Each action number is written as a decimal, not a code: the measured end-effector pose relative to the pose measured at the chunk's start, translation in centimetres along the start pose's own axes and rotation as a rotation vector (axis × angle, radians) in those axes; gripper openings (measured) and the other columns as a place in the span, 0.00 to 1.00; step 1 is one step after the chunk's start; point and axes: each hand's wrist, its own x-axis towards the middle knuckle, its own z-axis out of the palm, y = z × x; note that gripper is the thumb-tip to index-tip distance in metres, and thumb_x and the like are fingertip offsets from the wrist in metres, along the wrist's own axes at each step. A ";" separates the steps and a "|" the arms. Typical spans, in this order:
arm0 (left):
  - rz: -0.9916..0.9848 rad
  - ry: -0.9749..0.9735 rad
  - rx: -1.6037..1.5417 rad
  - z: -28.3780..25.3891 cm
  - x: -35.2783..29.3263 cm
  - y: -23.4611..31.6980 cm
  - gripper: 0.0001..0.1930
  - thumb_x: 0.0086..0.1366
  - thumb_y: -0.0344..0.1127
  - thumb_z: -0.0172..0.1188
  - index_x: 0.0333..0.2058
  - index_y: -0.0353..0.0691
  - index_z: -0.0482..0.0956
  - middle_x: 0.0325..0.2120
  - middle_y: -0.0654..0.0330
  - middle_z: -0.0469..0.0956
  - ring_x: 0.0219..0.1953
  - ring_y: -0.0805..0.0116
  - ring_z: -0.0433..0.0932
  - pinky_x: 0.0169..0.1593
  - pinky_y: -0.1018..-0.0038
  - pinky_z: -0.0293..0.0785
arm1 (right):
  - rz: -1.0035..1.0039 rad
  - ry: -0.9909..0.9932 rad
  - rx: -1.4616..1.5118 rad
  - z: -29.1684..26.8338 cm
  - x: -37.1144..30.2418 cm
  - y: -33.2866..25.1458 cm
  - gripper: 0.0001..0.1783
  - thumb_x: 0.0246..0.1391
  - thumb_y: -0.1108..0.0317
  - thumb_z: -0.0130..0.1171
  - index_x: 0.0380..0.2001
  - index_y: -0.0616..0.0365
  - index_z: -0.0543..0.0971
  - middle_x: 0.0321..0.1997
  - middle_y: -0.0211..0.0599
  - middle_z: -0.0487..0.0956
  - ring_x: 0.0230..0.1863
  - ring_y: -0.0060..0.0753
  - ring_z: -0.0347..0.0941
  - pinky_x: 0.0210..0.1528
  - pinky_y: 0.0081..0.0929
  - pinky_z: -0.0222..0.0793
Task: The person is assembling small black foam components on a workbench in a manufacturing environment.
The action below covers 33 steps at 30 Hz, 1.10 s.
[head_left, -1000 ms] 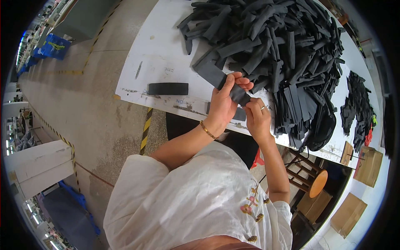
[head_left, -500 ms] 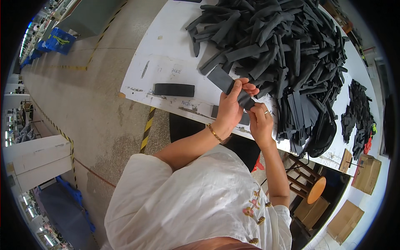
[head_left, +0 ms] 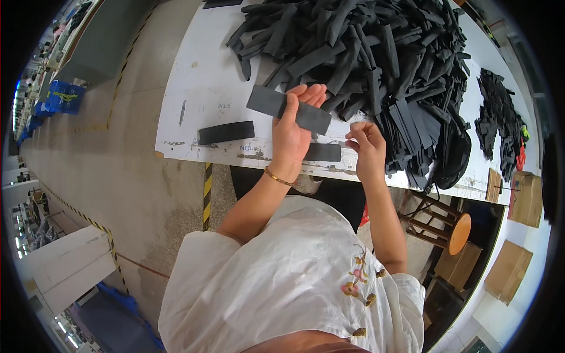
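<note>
A flat dark grey fabric strip (head_left: 315,119) lies slantwise across my left hand (head_left: 292,130), pinned under the thumb against the palm and fingers. Just right of the strip's lower end is my right hand (head_left: 369,148), raised over the table edge. Its fingers are curled in toward the thumb, apart from the strip, and nothing shows between them. Beneath the held strip, near the table's front edge, rests a dark strip or small stack (head_left: 323,152). Farther left sits a black rectangular stack of strips (head_left: 226,133).
A big heap of dark fabric pieces (head_left: 353,56) covers the far part of the white table (head_left: 182,88). Flat strips (head_left: 412,138) fan out to the right, beside a black bag (head_left: 454,156). Another dark pile (head_left: 497,117) lies farther right. A wooden stool (head_left: 458,232) stands below.
My right hand has let go of the strip and drawn back from it. In my left hand the strip now lies flatter and more fully spread out. The whole view has shifted slightly.
</note>
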 end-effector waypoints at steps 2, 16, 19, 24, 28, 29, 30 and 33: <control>-0.014 -0.056 0.031 0.0 -0.2 -0.1 0.16 0.72 0.41 0.49 0.47 0.34 0.73 0.45 0.46 0.78 0.54 0.50 0.74 0.63 0.56 0.66 | 0.078 -0.016 0.098 2.5 -1.4 -2.0 0.13 0.60 0.62 0.58 0.39 0.61 0.77 0.34 0.30 0.77 0.35 0.22 0.73 0.36 0.22 0.72; -0.202 0.228 0.395 -5.6 -3.7 2.7 0.12 0.65 0.26 0.57 0.46 0.29 0.76 0.35 0.48 0.82 0.38 0.59 0.82 0.46 0.68 0.78 | -0.037 -0.228 -0.300 -1.8 -1.4 1.8 0.04 0.55 0.73 0.62 0.32 0.64 0.80 0.26 0.24 0.75 0.28 0.14 0.66 0.34 0.15 0.62; -0.023 0.184 0.893 -7.7 -6.2 1.7 0.12 0.64 0.30 0.60 0.45 0.31 0.77 0.31 0.55 0.83 0.35 0.72 0.80 0.43 0.76 0.75 | -0.091 -0.188 -0.575 -2.3 -1.6 3.6 0.05 0.54 0.72 0.63 0.32 0.64 0.81 0.24 0.26 0.77 0.26 0.15 0.67 0.31 0.16 0.64; 0.416 -0.310 1.816 -7.3 -6.1 2.6 0.18 0.55 0.37 0.68 0.44 0.39 0.79 0.44 0.60 0.77 0.49 0.62 0.73 0.53 0.65 0.69 | -0.180 -0.130 -0.667 -1.9 0.2 5.7 0.07 0.50 0.72 0.65 0.32 0.63 0.81 0.24 0.37 0.79 0.25 0.26 0.73 0.29 0.25 0.68; 0.238 -0.628 1.909 -9.3 -5.6 2.8 0.23 0.48 0.35 0.69 0.45 0.40 0.79 0.46 0.62 0.74 0.50 0.58 0.69 0.55 0.62 0.65 | -0.281 -0.117 -0.940 -1.6 0.0 6.0 0.09 0.48 0.70 0.66 0.31 0.62 0.79 0.26 0.38 0.78 0.26 0.36 0.75 0.29 0.29 0.70; 0.242 -0.632 1.909 -9.6 -5.6 2.8 0.23 0.48 0.35 0.69 0.45 0.40 0.79 0.46 0.62 0.74 0.50 0.58 0.69 0.55 0.62 0.65 | -0.324 -0.123 -0.964 -1.6 -0.1 6.0 0.09 0.48 0.69 0.66 0.31 0.61 0.78 0.28 0.39 0.78 0.27 0.39 0.75 0.29 0.31 0.70; 0.222 -0.618 1.860 -9.7 -5.4 2.6 0.24 0.47 0.34 0.69 0.46 0.41 0.79 0.45 0.62 0.74 0.50 0.59 0.69 0.55 0.63 0.65 | -0.327 -0.111 -0.966 -1.9 0.0 6.2 0.09 0.48 0.69 0.66 0.31 0.61 0.78 0.28 0.39 0.78 0.27 0.39 0.75 0.29 0.31 0.70; 0.192 -0.632 1.811 -9.8 -4.2 2.2 0.25 0.46 0.33 0.70 0.46 0.41 0.78 0.44 0.62 0.74 0.50 0.59 0.69 0.55 0.64 0.64 | -0.412 -0.076 -0.867 -2.2 0.1 5.9 0.13 0.48 0.69 0.68 0.35 0.61 0.77 0.31 0.37 0.75 0.24 0.30 0.70 0.29 0.27 0.68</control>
